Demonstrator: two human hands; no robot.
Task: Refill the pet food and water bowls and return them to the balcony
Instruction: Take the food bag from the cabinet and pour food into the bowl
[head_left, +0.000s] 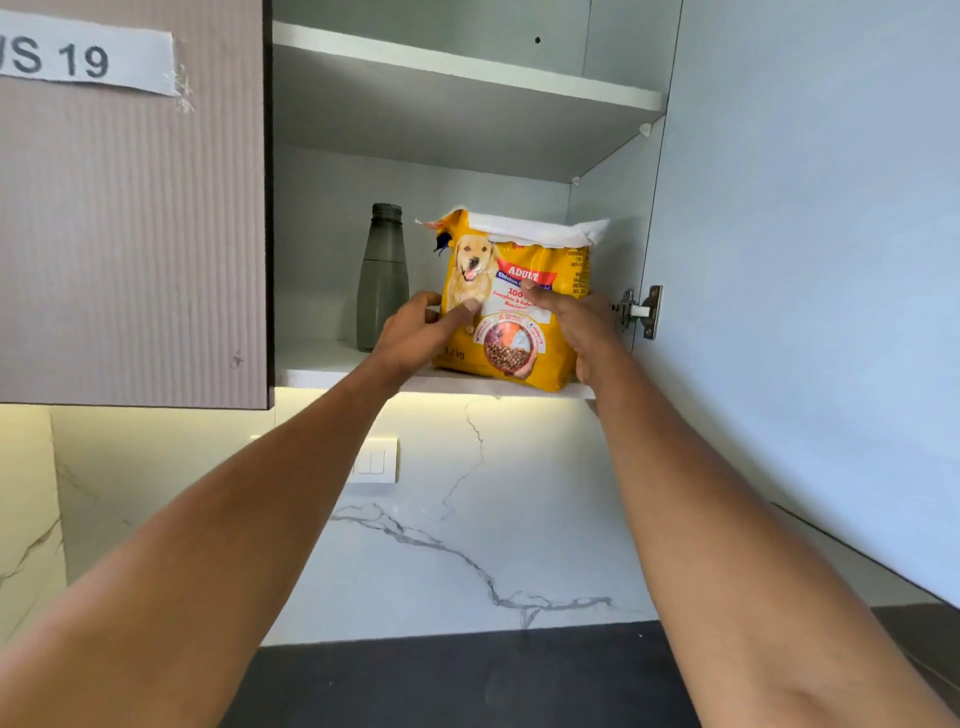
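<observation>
1. A yellow bag of dog food (514, 306) stands upright on the lower shelf (332, 364) of an open wall cabinet, toward the right side, its base at the shelf's front edge. The top of the bag is torn open and a white inner flap shows there.
2. The left hand (415, 332) grips the bag's left edge — thumb pressed on the front over the printed dog, fingers curled round behind.
3. The right hand (576, 322) clasps the right edge the same way, thumb on the front near the word "ADULT", fingers wrapped out of sight round the side.
4. A dark grey bottle (382, 275) with a cap stands upright just beside the bag on its left, further back on the shelf, near the left hand.
5. The cabinet door (805, 260) hangs open on the right; its hinge (641, 310) sits near the right hand.
6. Below — a white marbled backsplash (467, 519) with a switch plate (374, 460), and a dark countertop (467, 680).
</observation>
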